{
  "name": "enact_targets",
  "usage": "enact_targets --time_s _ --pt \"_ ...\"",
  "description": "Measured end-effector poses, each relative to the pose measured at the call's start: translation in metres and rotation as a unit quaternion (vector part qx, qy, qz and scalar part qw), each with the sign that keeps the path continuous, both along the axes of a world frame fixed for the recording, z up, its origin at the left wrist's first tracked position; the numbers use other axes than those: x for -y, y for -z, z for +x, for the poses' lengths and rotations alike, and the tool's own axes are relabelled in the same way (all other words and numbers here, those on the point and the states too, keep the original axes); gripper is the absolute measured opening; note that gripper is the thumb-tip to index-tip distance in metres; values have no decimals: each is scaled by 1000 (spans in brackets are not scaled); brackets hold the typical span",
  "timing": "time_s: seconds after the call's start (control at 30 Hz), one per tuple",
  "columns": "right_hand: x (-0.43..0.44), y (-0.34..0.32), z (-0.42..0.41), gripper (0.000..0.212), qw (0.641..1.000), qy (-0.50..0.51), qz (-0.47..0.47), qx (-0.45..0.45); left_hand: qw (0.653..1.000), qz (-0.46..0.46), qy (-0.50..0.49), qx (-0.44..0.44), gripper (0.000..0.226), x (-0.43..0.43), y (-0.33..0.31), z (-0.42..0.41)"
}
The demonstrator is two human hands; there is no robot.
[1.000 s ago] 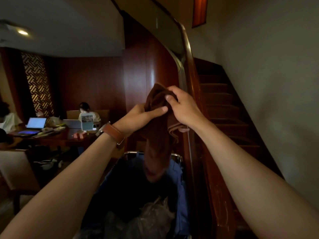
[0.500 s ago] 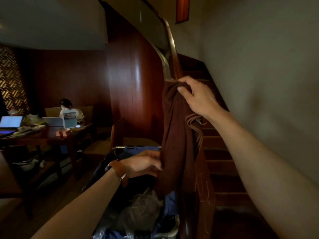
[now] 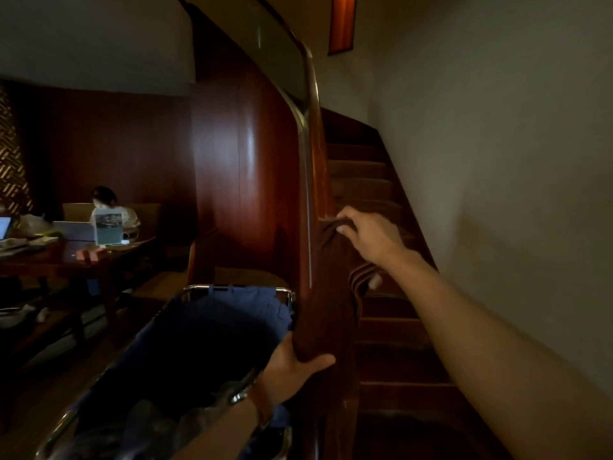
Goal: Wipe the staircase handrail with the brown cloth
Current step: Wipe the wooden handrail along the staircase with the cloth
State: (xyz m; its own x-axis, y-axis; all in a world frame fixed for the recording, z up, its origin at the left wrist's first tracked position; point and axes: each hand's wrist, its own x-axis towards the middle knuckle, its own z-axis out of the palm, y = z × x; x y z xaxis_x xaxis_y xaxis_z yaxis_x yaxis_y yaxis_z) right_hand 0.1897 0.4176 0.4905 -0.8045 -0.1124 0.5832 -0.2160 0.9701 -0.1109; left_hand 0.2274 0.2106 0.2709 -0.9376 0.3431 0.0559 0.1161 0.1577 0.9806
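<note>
The brown cloth (image 3: pixel 331 287) hangs long against the dark wooden staircase handrail (image 3: pixel 311 127), which rises away toward the upper middle. My right hand (image 3: pixel 368 237) pinches the cloth's top edge beside the rail. My left hand (image 3: pixel 295 366) grips the cloth's lower end low on the rail, thumb wrapped across it. A brown-strapped watch sits on my left wrist. The cloth is stretched between both hands.
A metal-framed cart with a blue fabric bag (image 3: pixel 212 333) stands directly left of the rail, with crumpled plastic inside. Wooden stairs (image 3: pixel 381 313) climb on the right beside a plain wall. At far left a person sits at a table (image 3: pixel 76 257) with laptops.
My left hand dropped from the cloth's top to its lower end. My right hand carried the cloth's top over against the handrail, and the cloth unfurled to full length.
</note>
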Motion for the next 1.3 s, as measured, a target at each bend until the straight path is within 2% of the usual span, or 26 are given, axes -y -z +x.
enact_targets --time_s 0.07,0.2,0.3,0.37,0.47,0.57,0.67,0.93,1.07,1.17,1.23,1.3 --pt "-18 23 -10 27 997 -34 23 60 999 -42 -33 8 89 -18 30 1" --pt "-39 72 -31 24 984 -110 44 136 978 -185 -90 -40 132 -49 78 0" --pt "-45 111 -52 24 982 -114 42 147 977 -164 -134 -19 147 -79 105 -6" --pt "-48 132 -66 22 982 -107 32 151 960 -209 -188 3 139 -101 122 -12" --pt "-52 151 -82 20 985 -90 13 148 905 -355 -229 -41 127 -120 133 -21" --pt "-55 159 -94 24 992 -53 29 113 854 -420 -227 -206 107 -135 136 -25" --pt "-58 168 -99 24 997 -5 22 77 825 -446 -190 -289 81 -140 139 -27" --pt "-55 185 -96 28 998 52 22 35 812 -477 -151 -300 93 -140 140 -44" --pt "-39 201 -88 34 998 37 0 54 825 -458 -161 -288 99 -141 142 -43" --pt "-27 217 -87 54 999 18 -15 38 834 -437 -172 -290 103 -140 144 -49" --pt "-23 231 -85 54 996 -38 67 -51 837 -419 -181 -302 107 -140 149 -54" --pt "-25 249 -86 39 961 -182 176 -110 842 -405 -182 -306 111 -142 152 -57"
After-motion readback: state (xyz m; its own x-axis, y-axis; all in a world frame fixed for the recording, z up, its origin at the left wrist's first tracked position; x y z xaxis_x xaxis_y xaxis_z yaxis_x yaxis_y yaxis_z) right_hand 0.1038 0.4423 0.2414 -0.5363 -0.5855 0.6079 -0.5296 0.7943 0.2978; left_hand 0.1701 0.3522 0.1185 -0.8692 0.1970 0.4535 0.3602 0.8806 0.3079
